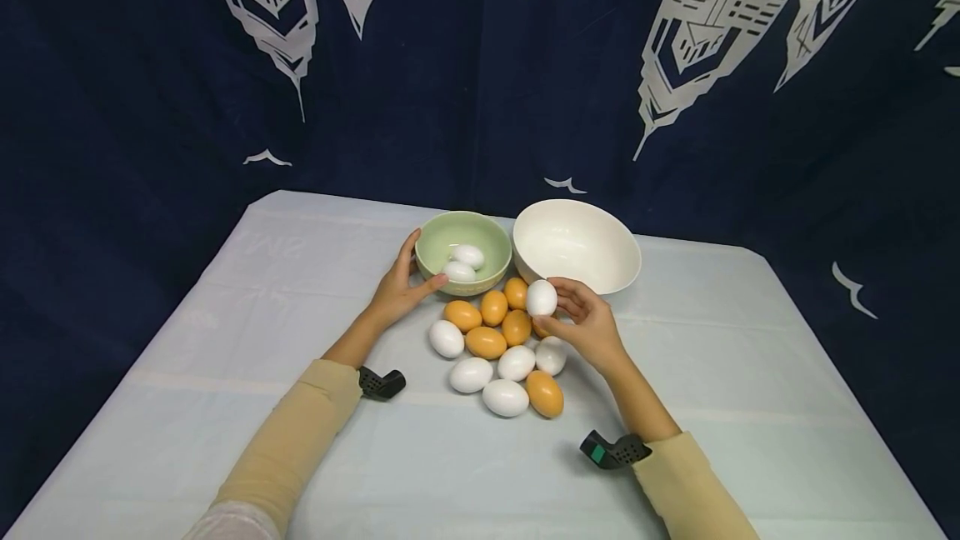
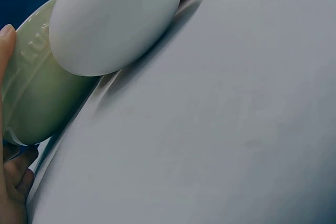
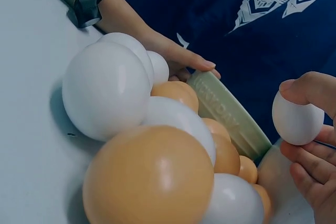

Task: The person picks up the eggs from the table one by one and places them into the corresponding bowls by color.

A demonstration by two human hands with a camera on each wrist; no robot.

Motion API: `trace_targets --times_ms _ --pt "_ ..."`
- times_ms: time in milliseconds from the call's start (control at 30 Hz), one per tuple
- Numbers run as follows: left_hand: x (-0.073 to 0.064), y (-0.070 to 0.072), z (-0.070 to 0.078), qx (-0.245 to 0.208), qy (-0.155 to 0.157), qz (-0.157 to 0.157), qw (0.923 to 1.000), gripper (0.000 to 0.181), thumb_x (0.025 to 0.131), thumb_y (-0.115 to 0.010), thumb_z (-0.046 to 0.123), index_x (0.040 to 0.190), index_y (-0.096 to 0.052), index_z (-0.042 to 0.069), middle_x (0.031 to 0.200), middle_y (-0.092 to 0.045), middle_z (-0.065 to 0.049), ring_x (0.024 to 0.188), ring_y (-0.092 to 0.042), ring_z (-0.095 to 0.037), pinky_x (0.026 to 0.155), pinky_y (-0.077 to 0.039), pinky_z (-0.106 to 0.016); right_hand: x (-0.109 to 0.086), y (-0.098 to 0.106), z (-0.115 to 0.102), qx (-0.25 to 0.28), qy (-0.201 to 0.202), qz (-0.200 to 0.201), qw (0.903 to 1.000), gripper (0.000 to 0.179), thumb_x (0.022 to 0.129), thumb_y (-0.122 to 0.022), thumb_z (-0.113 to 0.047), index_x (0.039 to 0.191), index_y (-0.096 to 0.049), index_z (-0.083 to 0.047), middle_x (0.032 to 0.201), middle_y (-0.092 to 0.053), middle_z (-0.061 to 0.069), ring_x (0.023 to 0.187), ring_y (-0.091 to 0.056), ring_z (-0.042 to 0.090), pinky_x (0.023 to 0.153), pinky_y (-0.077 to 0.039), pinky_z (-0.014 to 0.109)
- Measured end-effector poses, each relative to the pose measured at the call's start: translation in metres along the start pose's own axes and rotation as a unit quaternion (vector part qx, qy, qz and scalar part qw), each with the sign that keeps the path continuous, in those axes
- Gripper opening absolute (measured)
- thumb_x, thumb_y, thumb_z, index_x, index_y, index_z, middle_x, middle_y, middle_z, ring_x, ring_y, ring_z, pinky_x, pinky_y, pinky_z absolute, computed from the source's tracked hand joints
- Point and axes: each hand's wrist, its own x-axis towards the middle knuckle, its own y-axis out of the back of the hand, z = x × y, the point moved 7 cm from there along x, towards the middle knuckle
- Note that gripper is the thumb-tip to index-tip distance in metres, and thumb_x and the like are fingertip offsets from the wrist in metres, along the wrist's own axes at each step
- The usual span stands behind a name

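Note:
My right hand pinches a white egg between thumb and fingers, above the group of eggs and just in front of the white bowl. In the right wrist view that same egg shows clear of the others. With thumb at the near rim and fingers round the left side, my left hand holds the green bowl. Two white eggs lie in this bowl, one of them a white egg toward the back. Part of the left hand shows beside the bowl in the left wrist view.
Several orange eggs and white eggs lie close together on the white-covered table, in front of the bowls. The white bowl stands right of the green one. A dark blue curtain hangs behind the table.

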Motion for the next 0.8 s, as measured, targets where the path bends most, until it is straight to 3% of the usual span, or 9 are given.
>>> trace_targets --times_ms 567,800 --pt "0.0 0.001 -0.002 -0.003 0.004 0.0 1.0 0.092 0.09 -0.071 0.032 0.158 -0.009 0.023 0.156 -0.026 -0.014 0.132 -0.043 -0.036 0.111 -0.028 -0.051 0.027 -0.026 -0.011 0.015 0.006 -0.024 0.9996 0.058 0.078 -0.074 0.012 0.131 -0.051 0.008 0.125 -0.058 0.024 0.105 -0.061 0.01 0.094 -0.048 0.025" --pt "0.0 0.0 -0.001 -0.004 -0.001 0.0 1.0 0.092 0.09 -0.071 0.032 0.158 -0.009 0.023 0.156 -0.027 -0.015 0.131 -0.044 -0.036 0.11 -0.029 -0.051 0.039 -0.038 -0.01 0.027 -0.004 -0.037 0.999 0.06 0.078 -0.073 0.013 0.132 -0.05 0.008 0.127 -0.057 0.026 0.107 -0.061 0.013 0.095 -0.048 0.029"
